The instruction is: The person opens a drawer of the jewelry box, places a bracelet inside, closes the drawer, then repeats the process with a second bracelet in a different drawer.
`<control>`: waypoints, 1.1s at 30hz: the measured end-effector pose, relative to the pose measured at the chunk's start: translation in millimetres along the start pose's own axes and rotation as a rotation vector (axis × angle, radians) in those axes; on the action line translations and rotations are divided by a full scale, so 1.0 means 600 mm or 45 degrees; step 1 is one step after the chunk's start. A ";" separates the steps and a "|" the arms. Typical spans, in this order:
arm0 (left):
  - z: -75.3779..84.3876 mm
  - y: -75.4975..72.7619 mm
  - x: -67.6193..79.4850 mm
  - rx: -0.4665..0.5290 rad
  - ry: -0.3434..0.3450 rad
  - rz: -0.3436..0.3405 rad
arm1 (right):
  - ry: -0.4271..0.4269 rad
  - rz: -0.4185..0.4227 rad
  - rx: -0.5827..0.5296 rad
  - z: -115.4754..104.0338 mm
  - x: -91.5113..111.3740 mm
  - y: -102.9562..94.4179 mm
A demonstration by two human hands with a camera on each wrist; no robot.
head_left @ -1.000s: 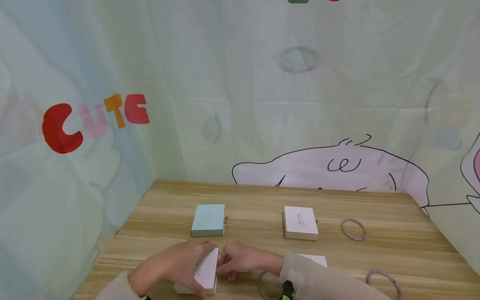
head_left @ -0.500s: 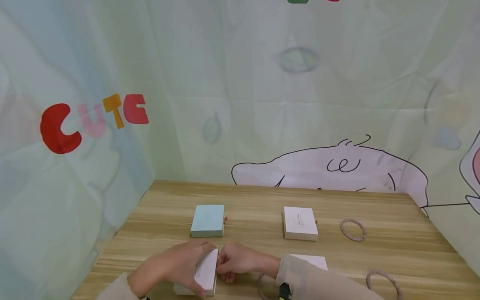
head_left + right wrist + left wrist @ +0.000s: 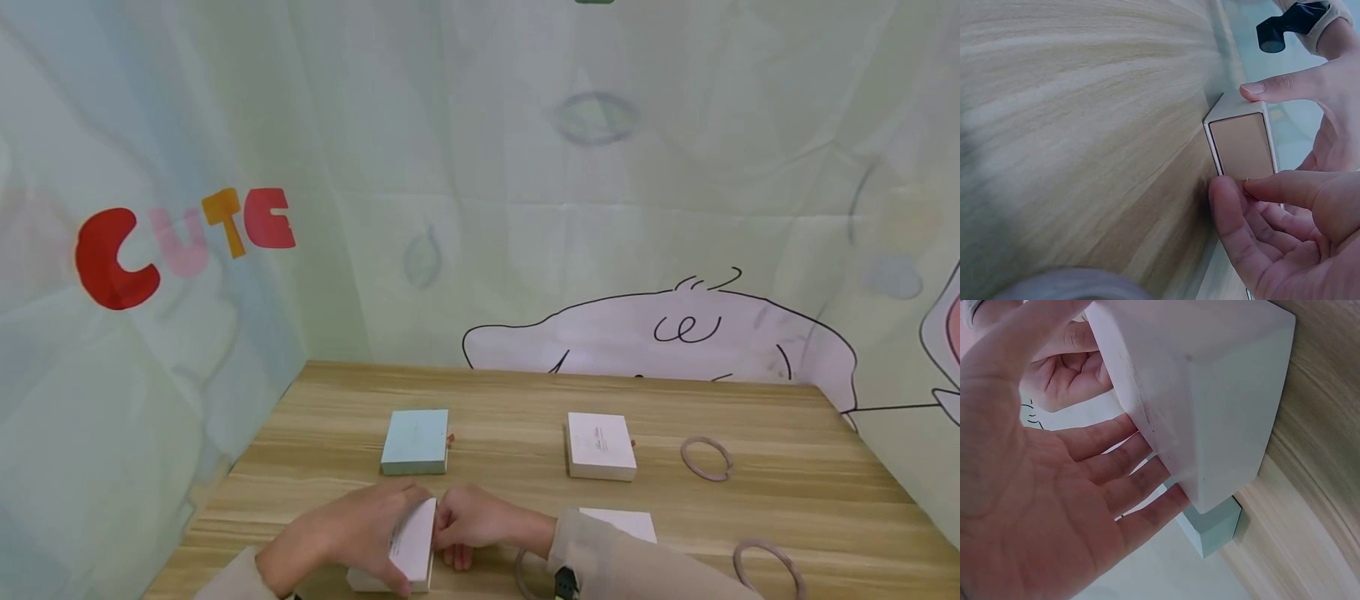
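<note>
Near the front of the table, my left hand (image 3: 356, 533) grips a small white box (image 3: 412, 546) across its width, thumb on the near side and fingers at the far side. In the left wrist view, the fingertips press along one edge of it. Facing the right wrist camera is the box's tan end panel (image 3: 1242, 147), framed by a white sleeve. My right hand (image 3: 474, 521) is at that end, thumb and forefinger pinching a small tab mostly hidden by the fingertips. The tan panel sits about level with the sleeve's rim.
Beyond the hands lie a light blue box (image 3: 417, 437) and a white box (image 3: 600, 442), each with a small reddish tab on its right side. Another white box (image 3: 630, 523) is partly behind my right sleeve. Mauve bangles (image 3: 686, 458) lie to the right, one partly under my right forearm.
My right wrist and sleeve have shifted slightly left. Both hands stay at the same white box, which shows no visible change.
</note>
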State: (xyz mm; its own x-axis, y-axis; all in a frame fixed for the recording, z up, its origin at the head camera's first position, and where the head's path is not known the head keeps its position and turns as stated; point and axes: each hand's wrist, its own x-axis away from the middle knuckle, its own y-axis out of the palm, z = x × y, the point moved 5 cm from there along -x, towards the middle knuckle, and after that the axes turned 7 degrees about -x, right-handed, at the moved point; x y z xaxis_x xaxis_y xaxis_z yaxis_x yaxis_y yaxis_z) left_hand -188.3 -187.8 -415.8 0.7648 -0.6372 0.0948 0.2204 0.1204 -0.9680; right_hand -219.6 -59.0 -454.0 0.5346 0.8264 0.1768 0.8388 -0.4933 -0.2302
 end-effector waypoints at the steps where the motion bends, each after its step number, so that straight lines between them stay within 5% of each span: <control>1: 0.000 0.000 0.000 0.004 -0.001 -0.002 | -0.001 0.003 0.002 -0.001 0.000 0.000; 33: 0.002 0.000 -0.001 0.023 -0.011 0.003 | -0.009 0.031 0.061 0.005 0.002 -0.004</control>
State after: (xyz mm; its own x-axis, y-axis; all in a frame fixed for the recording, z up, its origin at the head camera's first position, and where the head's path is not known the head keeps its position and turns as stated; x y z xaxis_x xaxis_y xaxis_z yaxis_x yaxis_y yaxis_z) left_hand -187.6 -186.4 -415.5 0.7706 -0.6303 0.0947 0.2296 0.1360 -0.9637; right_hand -221.0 -56.0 -456.2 0.5539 0.8163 0.1639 0.8196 -0.4998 -0.2801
